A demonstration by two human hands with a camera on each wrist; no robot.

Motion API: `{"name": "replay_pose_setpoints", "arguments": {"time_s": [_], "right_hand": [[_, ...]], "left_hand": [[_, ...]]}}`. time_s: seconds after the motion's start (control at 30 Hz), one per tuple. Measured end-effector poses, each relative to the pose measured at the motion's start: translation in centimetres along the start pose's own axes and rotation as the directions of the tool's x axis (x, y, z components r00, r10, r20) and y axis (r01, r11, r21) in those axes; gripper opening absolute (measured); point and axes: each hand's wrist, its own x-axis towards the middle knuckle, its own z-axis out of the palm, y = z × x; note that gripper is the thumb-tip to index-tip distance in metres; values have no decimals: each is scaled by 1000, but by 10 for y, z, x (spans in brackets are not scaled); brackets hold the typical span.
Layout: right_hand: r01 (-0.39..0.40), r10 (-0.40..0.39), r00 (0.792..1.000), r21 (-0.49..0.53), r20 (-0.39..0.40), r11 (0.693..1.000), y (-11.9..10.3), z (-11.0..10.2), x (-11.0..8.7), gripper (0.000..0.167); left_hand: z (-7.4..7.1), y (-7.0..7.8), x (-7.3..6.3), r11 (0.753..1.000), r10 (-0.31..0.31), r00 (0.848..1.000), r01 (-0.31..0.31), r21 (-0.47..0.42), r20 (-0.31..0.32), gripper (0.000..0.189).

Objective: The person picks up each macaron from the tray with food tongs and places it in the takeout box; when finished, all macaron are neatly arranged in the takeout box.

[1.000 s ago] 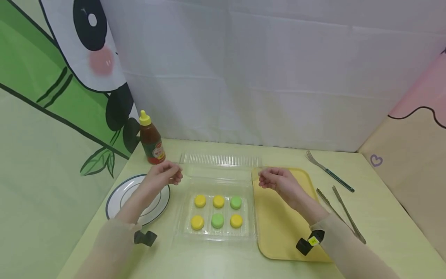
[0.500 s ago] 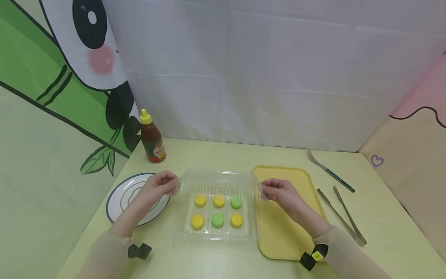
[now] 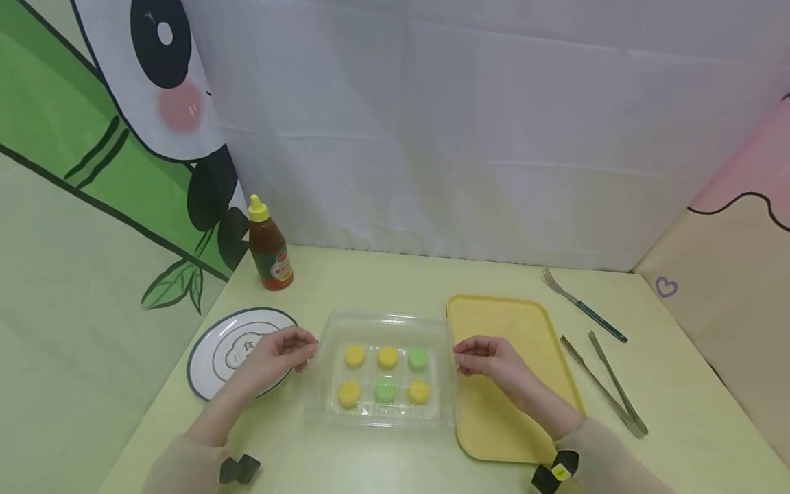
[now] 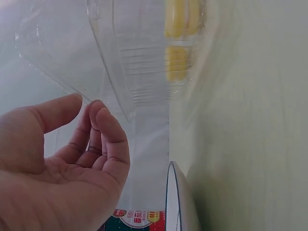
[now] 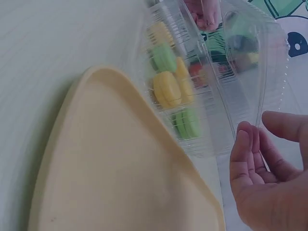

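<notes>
A clear plastic clamshell container (image 3: 382, 417) holds several yellow and green macarons (image 3: 387, 357) in two rows. Its hinged lid (image 4: 57, 53) slants over the base, still apart from it at the near side in the wrist views. My left hand (image 3: 285, 353) pinches the lid's left edge between thumb and fingertips. On the opposite side, the right edge of the lid sits between the thumb and fingers of my right hand (image 3: 494, 360). Both hands are at about the same height. Through the transparent plastic the macarons (image 5: 167, 89) stay visible.
Left of the container lies a white plate (image 3: 210, 357) with a blue rim, and behind it a sauce bottle (image 3: 269, 250) with a yellow cap. A yellow tray (image 3: 494, 432) is at the right. Beyond it are metal tongs (image 3: 607, 384) and a fork (image 3: 583, 305).
The lid has swung from leaning back behind the container forward over the macarons. Both hands have come down and toward the body with its edges.
</notes>
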Motion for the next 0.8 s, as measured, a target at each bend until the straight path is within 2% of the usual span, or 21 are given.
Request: {"name": "replay_pose_setpoints", "arguments": {"time_s": [0.2, 0.37, 0.8], "right_hand": [[9, -9, 1000, -16, 9, 1000, 7, 1, -2, 31], [1, 0, 1000, -31, 10, 1000, 8, 2, -4, 26], [-12, 13, 1000, -28, 24, 1000, 11, 2, -8, 30]], "left_hand": [[5, -3, -4, 999, -38, 999, 38, 19, -6, 23], [6, -6, -7, 999, -41, 999, 41, 14, -7, 22], [8, -10, -8, 998, -49, 999, 49, -39, 3, 25]]}}
